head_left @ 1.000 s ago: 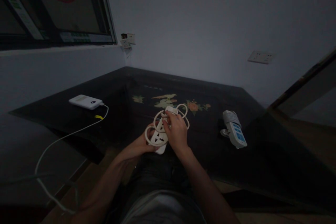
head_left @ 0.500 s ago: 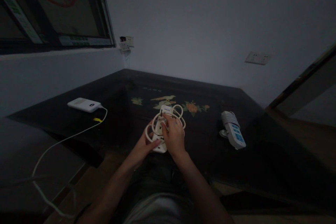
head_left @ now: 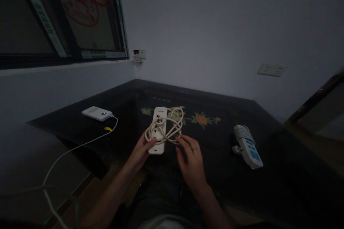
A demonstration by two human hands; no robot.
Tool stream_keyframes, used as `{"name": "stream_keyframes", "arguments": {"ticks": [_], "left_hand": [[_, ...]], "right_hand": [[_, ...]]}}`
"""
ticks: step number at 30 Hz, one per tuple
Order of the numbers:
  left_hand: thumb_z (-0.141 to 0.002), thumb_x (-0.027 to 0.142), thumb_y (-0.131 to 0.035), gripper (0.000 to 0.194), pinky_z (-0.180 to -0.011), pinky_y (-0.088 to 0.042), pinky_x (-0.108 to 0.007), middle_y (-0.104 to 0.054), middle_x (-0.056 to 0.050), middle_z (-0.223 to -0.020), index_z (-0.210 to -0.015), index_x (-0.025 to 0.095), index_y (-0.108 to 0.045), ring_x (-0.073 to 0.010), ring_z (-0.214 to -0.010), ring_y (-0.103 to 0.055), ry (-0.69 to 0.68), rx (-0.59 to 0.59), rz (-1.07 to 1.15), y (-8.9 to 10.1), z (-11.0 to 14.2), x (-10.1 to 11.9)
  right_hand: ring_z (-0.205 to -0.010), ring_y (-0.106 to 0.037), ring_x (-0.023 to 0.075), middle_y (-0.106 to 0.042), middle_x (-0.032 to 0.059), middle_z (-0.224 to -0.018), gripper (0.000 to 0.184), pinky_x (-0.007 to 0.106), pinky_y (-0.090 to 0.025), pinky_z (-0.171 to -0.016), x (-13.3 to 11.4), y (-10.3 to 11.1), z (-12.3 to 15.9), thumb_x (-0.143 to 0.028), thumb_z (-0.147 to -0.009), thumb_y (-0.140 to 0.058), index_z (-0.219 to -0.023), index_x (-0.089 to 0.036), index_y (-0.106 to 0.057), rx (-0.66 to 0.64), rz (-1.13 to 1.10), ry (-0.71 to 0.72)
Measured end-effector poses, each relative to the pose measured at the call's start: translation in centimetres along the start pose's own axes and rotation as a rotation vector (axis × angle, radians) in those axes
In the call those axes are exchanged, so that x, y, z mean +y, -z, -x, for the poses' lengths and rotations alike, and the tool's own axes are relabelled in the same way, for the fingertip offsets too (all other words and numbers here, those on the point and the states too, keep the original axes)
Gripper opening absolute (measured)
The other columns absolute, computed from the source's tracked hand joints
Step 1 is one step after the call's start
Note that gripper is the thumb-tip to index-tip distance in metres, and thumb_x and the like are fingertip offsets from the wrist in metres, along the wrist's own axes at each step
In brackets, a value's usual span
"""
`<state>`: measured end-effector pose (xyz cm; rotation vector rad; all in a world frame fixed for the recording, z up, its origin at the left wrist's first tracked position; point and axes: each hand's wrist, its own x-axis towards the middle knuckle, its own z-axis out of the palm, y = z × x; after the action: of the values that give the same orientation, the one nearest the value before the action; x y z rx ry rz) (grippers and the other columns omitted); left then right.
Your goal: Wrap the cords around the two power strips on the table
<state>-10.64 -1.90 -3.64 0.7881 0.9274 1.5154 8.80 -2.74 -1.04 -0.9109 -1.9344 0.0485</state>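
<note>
A white power strip (head_left: 160, 114) is held above the dark table in front of me, its sockets facing up. My left hand (head_left: 141, 150) grips its near left side, the thumb lying over the edge and the cord. The strip's pale cord (head_left: 176, 127) lies in loose loops across it and out to the right. Its plug (head_left: 160, 122) rests on top of the sockets; whether it is inserted I cannot tell. At the lower right of the loops, my right hand (head_left: 190, 157) has the cord between its thumb and fingertips.
On the right lies another power strip (head_left: 251, 150) with blue socket faces, its cord wound round one end. A white power bank-like device (head_left: 97, 113) with a white cable (head_left: 77, 146) sits on the left. Wall sockets (head_left: 271, 69) are behind the black table (head_left: 215, 107).
My right hand has moved off the strip's top to the right, uncovering the plug and sockets. The strip has shifted slightly left, and the camera view has tilted up a little.
</note>
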Motion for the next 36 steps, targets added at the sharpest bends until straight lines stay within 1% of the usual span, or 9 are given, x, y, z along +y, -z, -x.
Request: {"name": "stream_keyframes", "arguments": {"ticks": [6,10,12,15,20,26,29,32,36], "left_hand": [[-0.072,0.021,-0.072,0.057,-0.072,-0.056,-0.032,-0.07,-0.012,-0.107,-0.125,0.015,-0.052,-0.0256,-0.086,-0.07,0.116,-0.009,-0.017,2.6,-3.5,3.1],[-0.073,0.02,-0.07,0.048,-0.071,-0.056,-0.033,-0.072,-0.013,-0.098,-0.118,0.013,-0.054,-0.025,-0.081,-0.071,0.167,-0.042,-0.089,4.9,-6.5,4.7],[-0.074,0.021,-0.069,0.044,-0.07,-0.055,-0.032,-0.072,-0.014,-0.096,-0.115,0.012,-0.055,-0.0249,-0.081,-0.071,0.195,-0.066,-0.13,5.9,-8.0,5.2],[-0.072,0.02,-0.069,0.041,-0.071,-0.055,-0.035,-0.072,-0.017,-0.095,-0.109,0.009,-0.057,-0.0278,-0.08,-0.071,0.225,-0.091,-0.161,6.9,-10.1,5.6],[-0.071,0.019,-0.066,0.033,-0.073,-0.054,-0.037,-0.072,-0.017,-0.091,-0.101,0.008,-0.059,-0.0264,-0.078,-0.07,0.261,-0.1,-0.219,7.1,-12.8,5.2],[-0.069,0.016,-0.066,0.026,-0.062,-0.05,-0.028,-0.072,-0.012,-0.079,-0.093,0.008,-0.063,-0.02,-0.066,-0.067,0.233,-0.101,-0.363,6.4,-14.8,5.1],[-0.068,0.014,-0.064,0.019,-0.056,-0.047,-0.026,-0.07,-0.011,-0.072,-0.086,0.007,-0.065,-0.0181,-0.059,-0.063,0.214,-0.092,-0.455,6.3,-15.8,5.2],[-0.069,0.012,-0.06,0.013,-0.052,-0.043,-0.025,-0.067,-0.007,-0.064,-0.08,0.008,-0.064,-0.0159,-0.052,-0.059,0.161,-0.05,-0.55,6.5,-16.8,4.9],[-0.074,0.012,-0.058,0.012,-0.053,-0.041,-0.023,-0.064,-0.003,-0.063,-0.084,0.01,-0.063,-0.0131,-0.054,-0.056,0.036,0.047,-0.673,7.3,-17.5,4.2]], "right_hand": [[-0.104,-0.057,0.023,-0.061,0.0092,-0.111,0.024,0.042,-0.052,-0.086,3.4,1.5,2.2,-0.019,-0.088,-0.049,-0.109,-0.023,-0.062,0.01,0.066,-0.12],[-0.102,-0.059,0.0235,-0.061,0.0091,-0.11,0.021,0.042,-0.054,-0.085,5.0,1.1,3.7,-0.021,-0.088,-0.049,-0.104,-0.023,-0.063,-0.032,0.083,-0.167],[-0.099,-0.061,0.0233,-0.063,0.0087,-0.108,0.02,0.041,-0.054,-0.083,5.3,0.7,4.2,-0.021,-0.088,-0.049,-0.101,-0.024,-0.064,-0.041,0.079,-0.172],[-0.097,-0.062,0.023,-0.064,0.0083,-0.106,0.02,0.04,-0.055,-0.082,5.4,0.3,4.5,-0.021,-0.088,-0.049,-0.098,-0.024,-0.066,-0.041,0.074,-0.172],[-0.094,-0.064,0.0224,-0.065,0.0081,-0.103,0.02,0.039,-0.056,-0.081,5.5,0.3,4.4,-0.021,-0.088,-0.048,-0.097,-0.024,-0.066,-0.055,0.054,-0.171],[-0.094,-0.064,0.0218,-0.064,0.0077,-0.101,0.02,0.037,-0.055,-0.081,5.3,0.4,4.4,-0.02,-0.088,-0.048,-0.095,-0.022,-0.066,-0.092,0.028,-0.206],[-0.092,-0.064,0.0218,-0.064,0.0079,-0.1,0.019,0.036,-0.055,-0.079,5.2,0.5,4.3,-0.019,-0.088,-0.047,-0.093,-0.022,-0.066,-0.11,0.011,-0.214],[-0.092,-0.064,0.0215,-0.064,0.0076,-0.1,0.02,0.036,-0.054,-0.08,5.1,0.6,4.3,-0.018,-0.089,-0.047,-0.094,-0.022,-0.065,-0.127,-0.001,-0.221],[-0.091,-0.064,0.0208,-0.065,0.0072,-0.098,0.02,0.034,-0.054,-0.08,4.9,0.7,4.2,-0.017,-0.088,-0.046,-0.092,-0.021,-0.065,-0.13,-0.01,-0.221]]}}
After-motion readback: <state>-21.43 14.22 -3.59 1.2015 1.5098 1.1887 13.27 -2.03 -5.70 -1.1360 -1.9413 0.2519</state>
